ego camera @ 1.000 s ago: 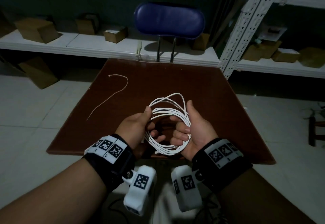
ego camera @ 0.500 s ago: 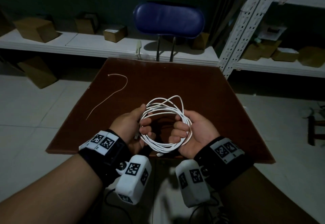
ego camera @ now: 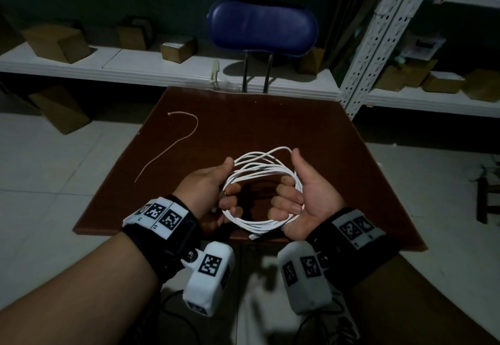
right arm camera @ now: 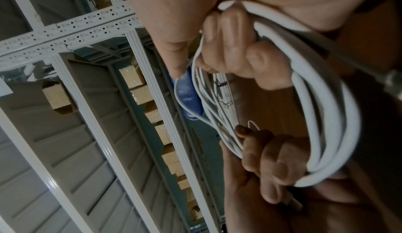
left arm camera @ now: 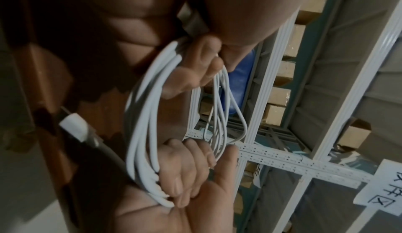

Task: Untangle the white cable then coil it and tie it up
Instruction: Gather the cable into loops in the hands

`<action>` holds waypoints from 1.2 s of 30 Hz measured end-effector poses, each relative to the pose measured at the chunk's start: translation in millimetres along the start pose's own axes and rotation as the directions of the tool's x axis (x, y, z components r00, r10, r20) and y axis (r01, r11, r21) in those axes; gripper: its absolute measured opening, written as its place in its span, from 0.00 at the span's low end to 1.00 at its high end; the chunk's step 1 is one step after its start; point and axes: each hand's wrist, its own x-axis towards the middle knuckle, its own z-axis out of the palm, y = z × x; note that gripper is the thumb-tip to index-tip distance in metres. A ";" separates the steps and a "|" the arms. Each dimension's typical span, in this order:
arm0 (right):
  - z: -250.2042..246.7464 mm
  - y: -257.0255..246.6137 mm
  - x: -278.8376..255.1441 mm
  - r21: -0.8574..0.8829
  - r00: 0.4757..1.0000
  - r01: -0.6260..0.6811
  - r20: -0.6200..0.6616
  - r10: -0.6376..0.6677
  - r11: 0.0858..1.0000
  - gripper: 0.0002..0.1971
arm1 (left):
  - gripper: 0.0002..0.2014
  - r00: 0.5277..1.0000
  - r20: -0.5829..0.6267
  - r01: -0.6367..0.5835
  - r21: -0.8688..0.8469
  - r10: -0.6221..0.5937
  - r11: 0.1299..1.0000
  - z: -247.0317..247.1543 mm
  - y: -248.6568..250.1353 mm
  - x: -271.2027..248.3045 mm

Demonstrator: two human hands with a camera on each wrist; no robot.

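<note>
The white cable (ego camera: 261,167) is wound into a round coil of several loops, held above the near edge of the brown table (ego camera: 270,122). My left hand (ego camera: 208,185) grips the coil's left side with fingers curled through it and thumb against the top loops. My right hand (ego camera: 311,193) grips the right side the same way, thumb raised to the loosest top loop. A plug end (ego camera: 253,236) sticks out under the coil. The left wrist view shows the loops (left arm camera: 141,116) and a white plug (left arm camera: 74,126). The right wrist view shows the bundle (right arm camera: 326,116) round my curled fingers (right arm camera: 230,47).
A thin pale string (ego camera: 180,140) lies curved on the table's far left part. A blue chair (ego camera: 261,29) stands behind the table. White metal shelving (ego camera: 373,44) with cardboard boxes (ego camera: 56,42) runs along the back, and pale floor tiles lie on both sides.
Both hands have kept hold of the coil. The thumbs, curled in half a second ago, are stretched up again. The coil looks pulled a little wider and rounder.
</note>
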 end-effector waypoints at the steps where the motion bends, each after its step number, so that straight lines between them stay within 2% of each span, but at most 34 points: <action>1: -0.7 0.9 0.1 0.002 1.000 0.000 -0.013 0.000 1.000 0.32 | 0.16 1.000 -0.001 -0.003 0.002 0.003 1.000 -0.1 -1.3 0.5; 10: -4.1 11.9 10.0 0.108 0.984 0.097 -0.160 -0.079 0.989 0.30 | 0.20 0.998 -0.061 0.009 0.109 -0.002 0.994 -7.3 -10.6 10.8; 16: -7.6 14.6 14.1 0.187 0.985 0.094 -0.163 -0.064 0.978 0.31 | 0.21 0.994 -0.082 -0.053 0.247 0.075 0.968 -4.9 -14.0 9.5; 17: -7.8 15.8 14.9 0.187 0.982 0.098 -0.176 -0.065 0.977 0.31 | 0.20 0.994 -0.092 -0.037 0.254 0.062 0.967 -4.3 -13.8 9.6; 20: -8.8 19.6 17.3 0.182 0.973 0.101 -0.223 -0.059 0.978 0.31 | 0.24 0.992 -0.095 0.101 0.173 -0.085 0.980 -3.9 -8.8 9.3; 21: -9.2 20.3 18.0 0.182 0.970 0.102 -0.236 -0.057 0.978 0.31 | 0.25 0.991 -0.093 0.107 0.174 -0.092 0.979 -5.6 -7.7 10.3; 27: -11.0 19.8 20.8 0.171 0.956 0.114 -0.285 -0.062 0.979 0.28 | 0.09 0.997 -0.079 0.012 0.273 0.010 0.962 -10.4 -13.7 15.3; 32: -9.7 19.0 21.0 0.188 0.958 0.125 -0.278 -0.070 0.974 0.27 | 0.09 0.993 -0.099 -0.036 0.307 0.070 0.951 -10.6 -17.0 18.9; 36: -9.2 20.3 22.2 0.184 0.958 0.137 -0.274 -0.083 0.973 0.28 | 0.07 0.993 -0.102 -0.023 0.275 0.053 0.961 -12.6 -16.2 20.5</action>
